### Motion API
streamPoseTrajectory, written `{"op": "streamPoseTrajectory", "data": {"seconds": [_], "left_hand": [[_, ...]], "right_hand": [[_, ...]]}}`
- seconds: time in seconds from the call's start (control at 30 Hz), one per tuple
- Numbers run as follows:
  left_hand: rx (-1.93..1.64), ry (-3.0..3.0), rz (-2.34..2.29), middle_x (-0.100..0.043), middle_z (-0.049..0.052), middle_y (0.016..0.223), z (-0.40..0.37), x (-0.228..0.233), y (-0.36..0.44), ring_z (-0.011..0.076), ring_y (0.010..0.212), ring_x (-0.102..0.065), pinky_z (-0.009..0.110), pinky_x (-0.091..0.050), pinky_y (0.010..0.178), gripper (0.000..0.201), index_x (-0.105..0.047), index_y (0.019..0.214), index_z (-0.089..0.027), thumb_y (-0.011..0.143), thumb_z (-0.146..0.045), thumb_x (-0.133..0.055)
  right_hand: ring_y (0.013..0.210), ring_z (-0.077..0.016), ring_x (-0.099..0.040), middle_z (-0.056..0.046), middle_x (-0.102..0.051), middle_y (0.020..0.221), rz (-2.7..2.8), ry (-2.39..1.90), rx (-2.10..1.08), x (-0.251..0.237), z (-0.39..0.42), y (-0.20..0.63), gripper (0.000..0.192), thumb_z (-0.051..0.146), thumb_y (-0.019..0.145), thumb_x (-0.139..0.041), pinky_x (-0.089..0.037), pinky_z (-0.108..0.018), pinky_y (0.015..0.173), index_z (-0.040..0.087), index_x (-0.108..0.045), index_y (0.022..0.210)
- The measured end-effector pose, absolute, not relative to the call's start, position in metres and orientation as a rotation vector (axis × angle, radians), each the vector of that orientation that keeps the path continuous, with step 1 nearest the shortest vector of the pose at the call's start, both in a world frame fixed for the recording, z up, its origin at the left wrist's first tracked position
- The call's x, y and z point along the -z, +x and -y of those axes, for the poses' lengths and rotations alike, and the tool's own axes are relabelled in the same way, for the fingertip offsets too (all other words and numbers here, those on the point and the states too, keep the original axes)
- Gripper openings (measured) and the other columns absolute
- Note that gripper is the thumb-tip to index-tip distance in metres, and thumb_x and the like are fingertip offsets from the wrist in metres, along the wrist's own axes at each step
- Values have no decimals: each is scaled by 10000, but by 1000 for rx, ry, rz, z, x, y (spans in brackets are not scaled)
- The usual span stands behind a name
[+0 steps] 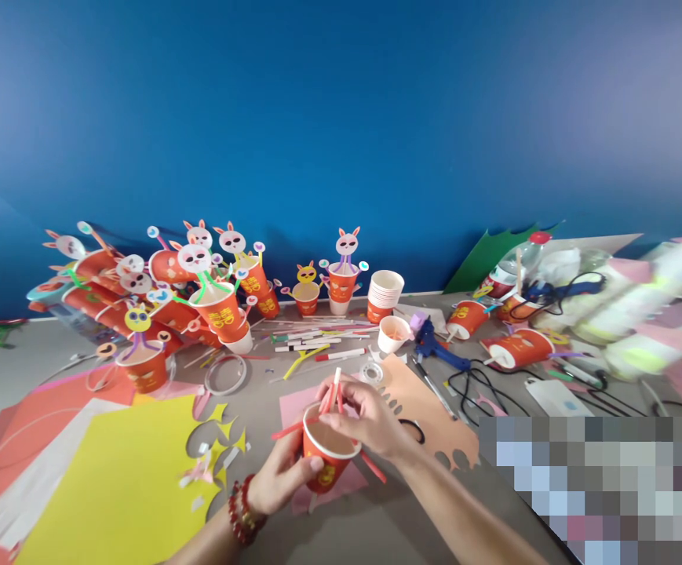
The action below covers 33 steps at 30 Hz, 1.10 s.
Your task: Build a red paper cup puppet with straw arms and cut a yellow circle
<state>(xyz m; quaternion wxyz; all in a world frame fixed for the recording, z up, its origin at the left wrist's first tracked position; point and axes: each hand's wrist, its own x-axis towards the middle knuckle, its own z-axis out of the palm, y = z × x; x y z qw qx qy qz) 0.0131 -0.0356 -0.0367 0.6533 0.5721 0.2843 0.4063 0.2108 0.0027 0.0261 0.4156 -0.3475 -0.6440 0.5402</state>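
My left hand (pixel 280 475) grips a red paper cup (pixel 324 459) from below and the side, tilted with its white inside toward me. My right hand (pixel 364 416) reaches over the rim and pinches a red straw (pixel 333 390) that sticks up out of the cup. More red straw pieces (pixel 372 466) poke through the cup's sides. A red bead bracelet (pixel 242 506) circles my left wrist. The cup hovers above a pink paper sheet (pixel 293 404) on the grey table (pixel 376 526).
Finished bunny-topped red cups (pixel 199 294) crowd the back left. A stack of cups (pixel 384 294), markers (pixel 311 341), a blue glue gun (pixel 435 349), cables (pixel 482 388), yellow paper (pixel 122 479), red paper (pixel 34 424) and a cut tan sheet (pixel 423 408) lie around. A blue wall (pixel 341 118) rises behind.
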Motion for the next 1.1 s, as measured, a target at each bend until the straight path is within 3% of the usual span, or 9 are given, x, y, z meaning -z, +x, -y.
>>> {"op": "streamPoseTrajectory", "data": {"seconds": [0.27, 0.4, 0.53, 0.63, 0.77, 0.93, 1.1], "left_hand": [[-939, 1256, -613, -622, 138, 1367, 36, 39, 12, 356, 1230, -583, 467, -457, 1054, 555, -569, 1372, -198, 871, -420, -654], [-971, 1202, -660, -635, 138, 1354, 36, 45, 10, 364, 1231, -582, 466, -459, 1050, 565, -567, 1375, -196, 868, -428, -656], [-1057, 1149, -713, -646, 151, 1334, 34, 54, 7, 389, 1247, -562, 492, -438, 1066, 589, -585, 1357, -181, 843, -454, -673], [-1144, 1096, -734, -636, 150, 1347, 32, 65, 4, 389, 1279, -534, 496, -417, 1086, 624, -577, 1360, -183, 815, -461, -698], [-1252, 1066, -839, -655, 162, 1312, 30, 72, 2, 389, 1228, -575, 480, -464, 1039, 736, -561, 1360, -163, 728, -471, -777], [-1278, 1065, -906, -648, 162, 1314, 28, 67, 2, 375, 1240, -565, 476, -457, 1046, 707, -528, 1379, -161, 764, -421, -760], [-1293, 1028, -887, -629, 145, 1341, 28, 69, 3, 368, 1268, -541, 463, -449, 1055, 666, -540, 1363, -185, 775, -414, -753]], "right_hand": [[928, -208, -607, -44, -651, 984, 1552, -877, -1423, -26, -1, 209, 166, 332, 820, -744, -462, -295, 829, 186, -712, 893], [837, -172, -597, -23, -628, 923, 1497, -896, -1486, -25, -2, 212, 205, 387, 882, -670, -465, -270, 748, 203, -654, 971], [819, -166, -576, -25, -612, 915, 1496, -951, -1404, -25, -6, 219, 225, 419, 905, -624, -463, -270, 735, 201, -629, 963], [741, -149, -559, -3, -579, 800, 1531, -1029, -1342, -25, -8, 226, 218, 408, 920, -604, -449, -252, 668, 194, -593, 883], [675, -139, -575, 9, -582, 732, 1657, -1074, -1444, -28, -6, 232, 222, 376, 922, -594, -443, -238, 611, 190, -558, 806], [670, -153, -631, -4, -654, 725, 1787, -1071, -1581, -30, -2, 228, 130, 280, 881, -618, -462, -242, 621, 185, -583, 799], [646, -141, -580, 7, -644, 688, 1940, -1104, -1237, -30, 0, 225, 166, 247, 842, -636, -411, -230, 588, 193, -555, 708]]}}
